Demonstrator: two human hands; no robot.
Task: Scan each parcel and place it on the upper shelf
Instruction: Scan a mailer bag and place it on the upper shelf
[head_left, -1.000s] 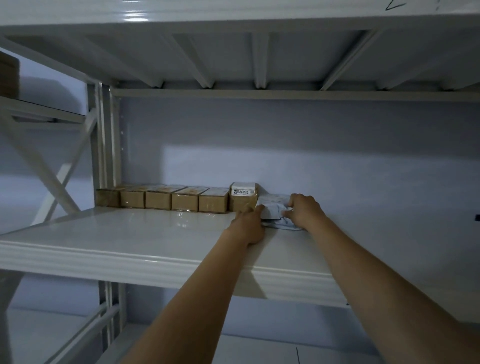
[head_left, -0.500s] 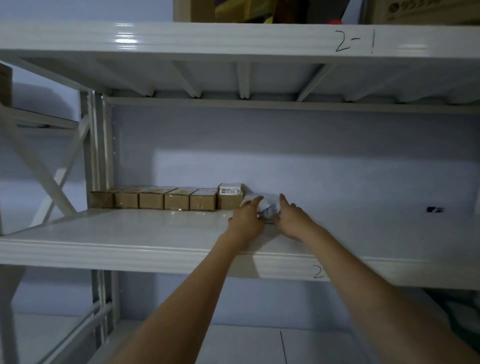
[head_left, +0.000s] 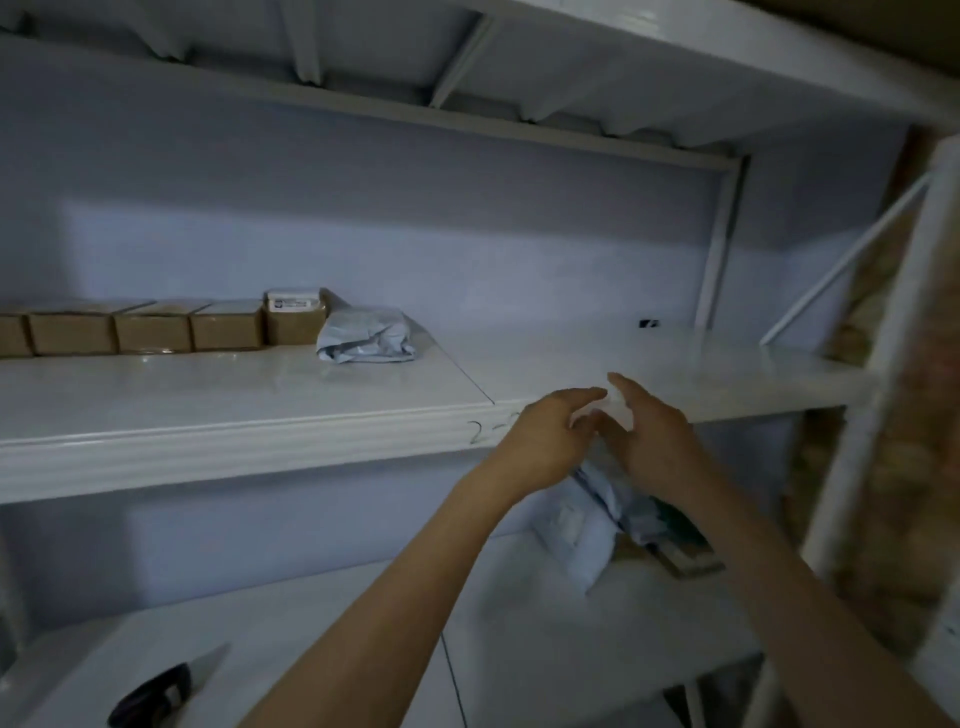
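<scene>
A crumpled grey poly-bag parcel (head_left: 366, 335) lies on the upper shelf (head_left: 234, 405), right of a row of brown cardboard boxes (head_left: 150, 330). The last box (head_left: 296, 319) carries a white label. My left hand (head_left: 550, 434) and my right hand (head_left: 649, 441) hover side by side in front of the shelf's front edge, fingers relaxed, holding nothing. Behind and below them, more grey bag parcels (head_left: 576, 530) lie on the lower shelf (head_left: 519, 649), partly hidden by my right arm.
A dark handheld scanner (head_left: 156, 693) lies at the lower shelf's front left. A flat dark-edged item (head_left: 685, 558) sits beside the lower parcels. White uprights and a diagonal brace (head_left: 841, 260) stand at the right. The shelf above (head_left: 623, 47) overhangs.
Both hands have let go of the grey bag parcel and pulled back off the upper shelf, down and to the right. The view has swung right and downward.
</scene>
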